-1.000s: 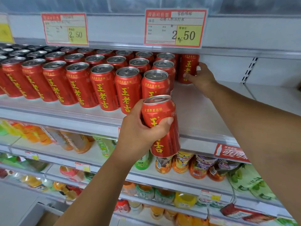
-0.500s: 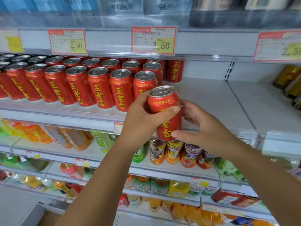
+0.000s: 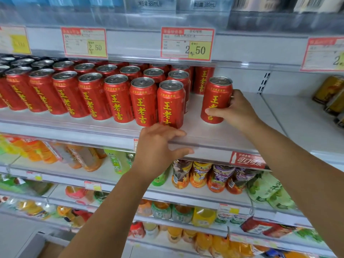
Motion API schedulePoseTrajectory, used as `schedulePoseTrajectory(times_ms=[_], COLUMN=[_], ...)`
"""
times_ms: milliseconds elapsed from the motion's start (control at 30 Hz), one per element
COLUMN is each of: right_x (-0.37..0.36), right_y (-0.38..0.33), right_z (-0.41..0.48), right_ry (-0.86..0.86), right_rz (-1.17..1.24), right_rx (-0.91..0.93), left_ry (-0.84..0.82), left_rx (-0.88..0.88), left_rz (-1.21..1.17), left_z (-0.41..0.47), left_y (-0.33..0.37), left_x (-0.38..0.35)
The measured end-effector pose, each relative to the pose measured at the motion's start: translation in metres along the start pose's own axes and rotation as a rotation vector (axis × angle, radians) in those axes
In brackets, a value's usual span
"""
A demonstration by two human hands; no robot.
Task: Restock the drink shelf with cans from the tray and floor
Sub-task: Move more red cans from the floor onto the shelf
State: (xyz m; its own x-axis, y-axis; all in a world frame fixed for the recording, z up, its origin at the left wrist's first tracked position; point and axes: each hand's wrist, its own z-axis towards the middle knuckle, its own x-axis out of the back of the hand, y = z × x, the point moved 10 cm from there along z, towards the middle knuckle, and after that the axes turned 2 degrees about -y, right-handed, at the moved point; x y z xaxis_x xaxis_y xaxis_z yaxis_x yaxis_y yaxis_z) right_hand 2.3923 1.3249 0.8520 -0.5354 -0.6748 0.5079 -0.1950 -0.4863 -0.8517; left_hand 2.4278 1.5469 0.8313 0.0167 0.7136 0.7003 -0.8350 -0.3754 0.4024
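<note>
My right hand [image 3: 235, 110] grips a red can with yellow characters [image 3: 216, 97], which stands upright on the white drink shelf [image 3: 208, 131], a small gap to the right of the front row. Rows of several identical red cans [image 3: 119, 97] fill the shelf's left and middle. One more red can [image 3: 203, 80] stands at the back, behind the held one. My left hand [image 3: 158, 149] holds nothing; its relaxed fingers lie at the shelf's clear front lip, below the last front-row can [image 3: 170, 103].
Gold cans [image 3: 329, 90] stand at the far right of the same shelf, with bare shelf between them and the red cans. Price tags [image 3: 187, 43] hang on the rail above. Lower shelves hold bottled juices [image 3: 202, 174] and drink pouches.
The can passed from my left hand to my right, which has set it on the shelf right of the front row. My left hand let go and dropped to the shelf lip.
</note>
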Motion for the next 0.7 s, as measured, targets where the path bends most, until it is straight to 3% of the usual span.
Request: schedulePoseTrajectory(times_ms=[200, 700], right_x=[-0.017, -0.035], right_y=[-0.003, 0.008], right_z=[0.04, 0.07], right_ry=[0.021, 0.114], right_rz=[-0.046, 0.022], right_rx=[0.053, 0.047], left_ry=[0.131, 0.122], left_rx=[-0.061, -0.055], left_rz=[0.04, 0.021], left_z=[-0.008, -0.009], left_y=[0.002, 0.0], left_x=[-0.006, -0.008])
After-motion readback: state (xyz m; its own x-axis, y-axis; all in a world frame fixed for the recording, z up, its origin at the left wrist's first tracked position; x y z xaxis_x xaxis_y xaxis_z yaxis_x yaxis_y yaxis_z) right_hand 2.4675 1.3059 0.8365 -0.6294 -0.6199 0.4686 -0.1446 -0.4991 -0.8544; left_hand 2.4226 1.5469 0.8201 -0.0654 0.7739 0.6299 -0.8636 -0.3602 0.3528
